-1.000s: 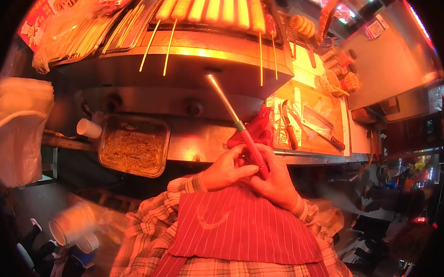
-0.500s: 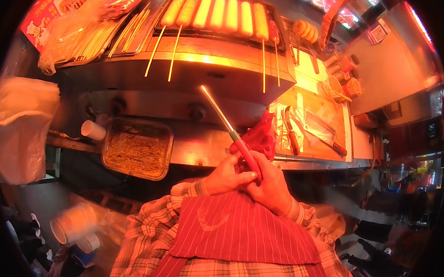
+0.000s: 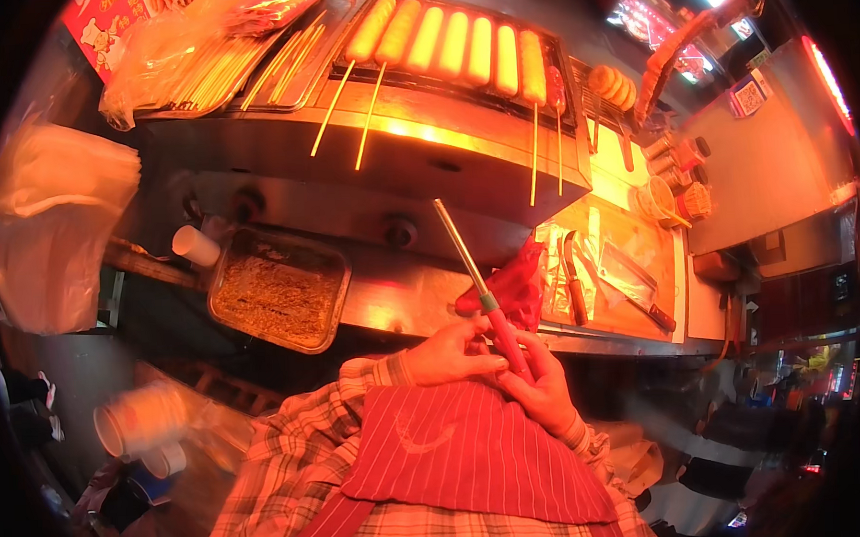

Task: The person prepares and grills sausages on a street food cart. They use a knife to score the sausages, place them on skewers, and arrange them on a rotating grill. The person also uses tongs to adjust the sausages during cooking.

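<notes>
Held in front of my apron is a long-neck lighter with a red handle, a green collar and a thin metal tube. The tube points up and to the left, toward the metal counter front. My right hand is wrapped round the handle from the right. From the other side my left hand closes on the handle with fingers and thumb; its exact fingertip contact is partly hidden. Just beyond the handle lies a crumpled red cloth or bag.
Sausages, some on sticks, lie on the grill above. Knives rest on a board at right. A tray of brown crumbly food sits lower left beside a white cup. Bundled skewers and plastic bags stand left.
Both hands and the lighter sit slightly lower and further right in the picture. The whole scene has shifted the same way, as the view moved. Both hands stay on the lighter.
</notes>
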A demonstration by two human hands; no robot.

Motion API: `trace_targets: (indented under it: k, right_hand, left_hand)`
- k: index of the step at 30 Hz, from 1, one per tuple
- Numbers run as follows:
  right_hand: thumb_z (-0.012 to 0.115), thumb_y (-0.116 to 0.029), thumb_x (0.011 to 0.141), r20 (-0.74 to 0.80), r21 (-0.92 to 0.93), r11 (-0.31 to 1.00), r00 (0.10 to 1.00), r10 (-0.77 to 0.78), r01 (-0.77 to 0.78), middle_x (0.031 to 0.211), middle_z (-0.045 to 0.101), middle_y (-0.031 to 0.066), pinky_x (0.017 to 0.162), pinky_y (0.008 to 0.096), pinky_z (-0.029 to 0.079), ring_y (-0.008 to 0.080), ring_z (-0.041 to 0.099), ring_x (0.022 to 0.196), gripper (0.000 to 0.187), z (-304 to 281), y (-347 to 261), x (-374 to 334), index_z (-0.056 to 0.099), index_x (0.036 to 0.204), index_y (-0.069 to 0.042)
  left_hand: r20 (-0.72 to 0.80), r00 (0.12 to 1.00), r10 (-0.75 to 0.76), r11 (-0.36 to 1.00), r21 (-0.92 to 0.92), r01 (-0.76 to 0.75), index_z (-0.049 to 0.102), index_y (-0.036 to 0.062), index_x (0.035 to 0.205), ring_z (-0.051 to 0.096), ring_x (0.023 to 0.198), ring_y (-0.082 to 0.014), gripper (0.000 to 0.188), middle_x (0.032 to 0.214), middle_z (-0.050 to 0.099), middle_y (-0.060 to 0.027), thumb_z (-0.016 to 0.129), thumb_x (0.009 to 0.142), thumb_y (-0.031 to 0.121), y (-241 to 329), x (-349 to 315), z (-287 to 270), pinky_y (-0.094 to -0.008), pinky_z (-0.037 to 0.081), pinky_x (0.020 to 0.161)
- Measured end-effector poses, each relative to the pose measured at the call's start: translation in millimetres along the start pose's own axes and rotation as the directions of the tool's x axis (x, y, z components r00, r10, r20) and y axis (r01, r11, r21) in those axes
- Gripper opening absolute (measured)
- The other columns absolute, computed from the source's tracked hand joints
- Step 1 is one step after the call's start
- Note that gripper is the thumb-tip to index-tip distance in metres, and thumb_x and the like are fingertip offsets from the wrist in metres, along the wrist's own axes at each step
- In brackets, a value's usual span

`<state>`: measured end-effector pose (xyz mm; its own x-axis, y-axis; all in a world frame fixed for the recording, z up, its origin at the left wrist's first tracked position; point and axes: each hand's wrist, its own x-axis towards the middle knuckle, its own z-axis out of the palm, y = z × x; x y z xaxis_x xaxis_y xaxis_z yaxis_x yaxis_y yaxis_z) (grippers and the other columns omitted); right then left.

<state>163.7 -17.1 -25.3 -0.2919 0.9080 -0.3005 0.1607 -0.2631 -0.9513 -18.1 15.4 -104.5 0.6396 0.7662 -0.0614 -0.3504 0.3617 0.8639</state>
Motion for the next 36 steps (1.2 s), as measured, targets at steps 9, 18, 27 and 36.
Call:
trace_targets:
  k: [9, 18, 27, 36]
  right_hand:
    - [0.065, 0.0, 0.086, -0.067, -0.041, 0.999, 0.998, 0.006, -0.009, 0.089, 0.055, -0.001, 0.063, 0.02, 0.041, 0.0047, 0.049, 0.073, 0.044, 2.1, 2.1, -1.9, 0.051, 0.127, -0.005]
    - [0.065, -0.002, 0.086, -0.109, -0.215, 0.976, 0.992, -0.067, 0.042, 0.072, 0.055, -0.0013, 0.054, 0.0231, 0.042, 0.0044, 0.049, 0.061, 0.038, -4.2, 12.3, 3.1, 0.052, 0.122, -0.002]
    - [0.064, 0.0, 0.082, -0.115, -0.156, 0.986, 0.99, -0.079, 0.061, 0.097, 0.06, 0.0041, 0.073, 0.0237, 0.045, 0.0084, 0.053, 0.083, 0.04, -3.2, -0.9, 30.6, 0.055, 0.121, -0.002]
    - [0.06, 0.0, 0.082, -0.111, -0.2, 0.975, 0.986, -0.125, 0.101, 0.095, 0.06, 0.0036, 0.073, 0.0244, 0.045, 0.009, 0.053, 0.083, 0.038, 0.8, -13.7, 49.3, 0.055, 0.12, -0.001]
  left_hand:
    - [-0.057, 0.998, -0.001, 0.999, -0.036, -0.001, 0.055, 0.0053, 0.125, 0.054, 0.078, -0.002, 0.039, 0.095, 0.056, 0.0015, 0.069, 0.089, 0.011, -19.9, -1.1, -18.6, -0.0188, 0.047, 0.069]
    - [-0.513, 0.839, 0.182, 0.897, 0.436, 0.072, 0.058, 0.0017, 0.113, 0.058, 0.077, -0.0104, 0.036, 0.088, 0.058, -0.0039, 0.073, 0.082, 0.009, 2.6, -8.4, -43.6, -0.0252, 0.049, 0.069]
    - [-0.548, 0.582, 0.6, 0.349, 0.834, 0.426, 0.057, 0.0008, 0.094, 0.058, 0.072, -0.035, 0.038, 0.082, 0.058, -0.0154, 0.078, 0.076, 0.028, 26.4, -1.5, -107.2, -0.0434, 0.049, 0.066]
    - [-0.623, 0.658, 0.423, 0.287, 0.781, 0.555, 0.062, 0.0, 0.09, 0.064, 0.079, -0.0438, 0.035, 0.084, 0.067, -0.0231, 0.068, 0.083, 0.034, 35.9, 12.1, -102.8, -0.0515, 0.052, 0.069]
